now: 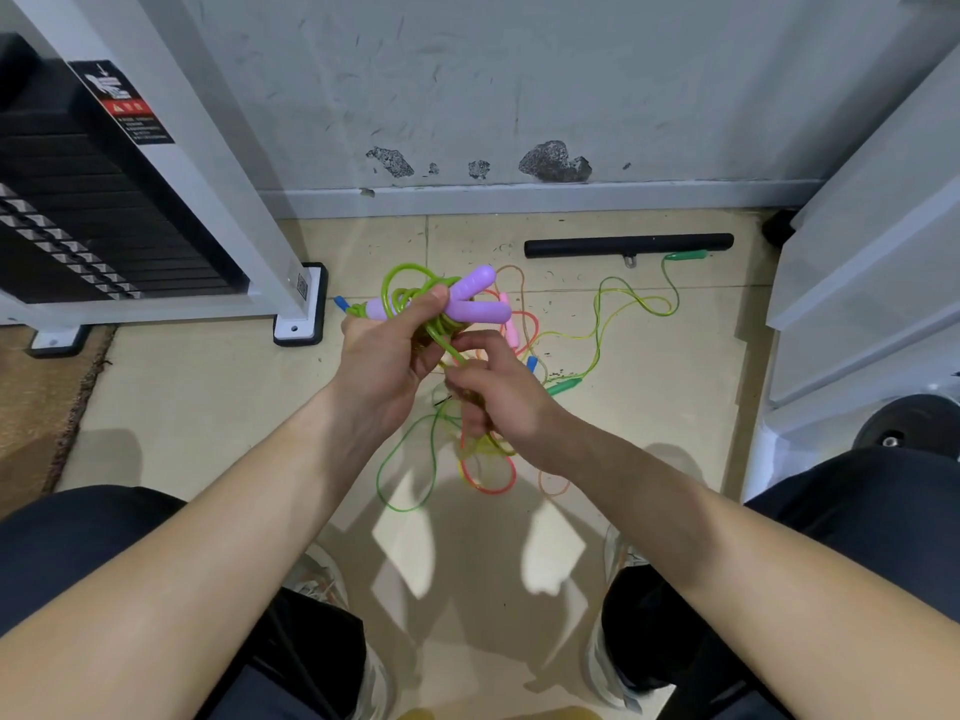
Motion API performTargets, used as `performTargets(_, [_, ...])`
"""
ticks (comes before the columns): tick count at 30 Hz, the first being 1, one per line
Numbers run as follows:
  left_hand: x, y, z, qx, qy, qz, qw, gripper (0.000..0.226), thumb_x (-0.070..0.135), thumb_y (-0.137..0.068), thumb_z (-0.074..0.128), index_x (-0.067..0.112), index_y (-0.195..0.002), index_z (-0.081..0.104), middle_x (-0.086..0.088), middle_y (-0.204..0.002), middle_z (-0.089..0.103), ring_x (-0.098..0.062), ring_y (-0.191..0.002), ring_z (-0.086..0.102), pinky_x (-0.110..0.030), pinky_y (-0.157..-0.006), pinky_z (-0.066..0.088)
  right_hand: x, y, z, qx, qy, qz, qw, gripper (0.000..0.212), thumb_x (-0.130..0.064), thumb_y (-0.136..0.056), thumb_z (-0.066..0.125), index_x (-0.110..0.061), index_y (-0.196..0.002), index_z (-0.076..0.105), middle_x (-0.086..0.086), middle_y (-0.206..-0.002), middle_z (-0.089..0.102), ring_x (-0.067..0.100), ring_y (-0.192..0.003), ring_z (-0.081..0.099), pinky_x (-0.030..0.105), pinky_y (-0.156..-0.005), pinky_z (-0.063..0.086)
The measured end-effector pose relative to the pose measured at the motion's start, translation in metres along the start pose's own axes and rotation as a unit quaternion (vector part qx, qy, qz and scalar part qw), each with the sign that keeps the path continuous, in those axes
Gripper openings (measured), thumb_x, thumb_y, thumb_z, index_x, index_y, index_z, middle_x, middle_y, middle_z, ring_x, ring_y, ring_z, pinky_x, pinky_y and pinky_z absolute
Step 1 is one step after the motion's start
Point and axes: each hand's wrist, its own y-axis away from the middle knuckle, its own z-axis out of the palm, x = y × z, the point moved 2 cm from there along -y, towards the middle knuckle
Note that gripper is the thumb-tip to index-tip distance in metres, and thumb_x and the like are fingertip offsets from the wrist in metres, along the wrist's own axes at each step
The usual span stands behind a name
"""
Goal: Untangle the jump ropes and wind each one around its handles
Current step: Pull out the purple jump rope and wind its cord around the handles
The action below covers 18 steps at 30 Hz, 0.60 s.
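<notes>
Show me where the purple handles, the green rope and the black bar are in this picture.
purple handles [475,283]: head view, on the upper handle's shaft.
green rope [441,341]: head view, on the strand between the two hands.
black bar [628,245]: head view, at the middle of its length.

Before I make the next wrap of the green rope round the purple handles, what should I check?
1. Left hand gripping the purple handles: ok.
2. Handles lying parallel: not ok, tips splay apart.
3. Right hand pinching the green rope: ok.
4. Green rope's tail free of the floor tangle: cannot tell.
5. Wraps snug: not ok, loops stand loose.
</notes>
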Motion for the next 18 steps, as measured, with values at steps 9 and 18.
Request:
performTargets(9, [0.006, -0.007, -0.015, 0.085, -0.08, -0.003, 0.993, 0.098, 0.044, -0.077, 0.078, -0.02, -0.134, 0.032, -0.009, -0.113, 0.075, -0.019, -0.061, 0.055, -0.024, -0.054, 0.043, -0.011, 0.01, -0.001, 0.034, 0.248, -0.152, 0.956, 0.033, -0.029, -0.108, 0.039, -0.024, -0.08, 0.057, -0.015, -0.056, 0.047, 0.006, -0.053, 0.04, 0.032, -0.056, 0.032])
performTargets(18, [-0.002, -0.016, -0.019, 0.179, 0.034, -0.004, 0.983, 0.084, 0.007, -0.077, 0.074, 0.015, -0.139, 0.018, -0.016, -0.113, 0.059, -0.024, -0.074, 0.067, -0.032, -0.069, 0.058, -0.044, 0.014, -0.018, 0.076, 0.399, -0.215, 0.888, 0.026, -0.035, -0.101, 0.048, -0.029, -0.12, 0.065, -0.003, -0.069, 0.066, 0.024, -0.077, 0.069, 0.039, -0.076, 0.053])
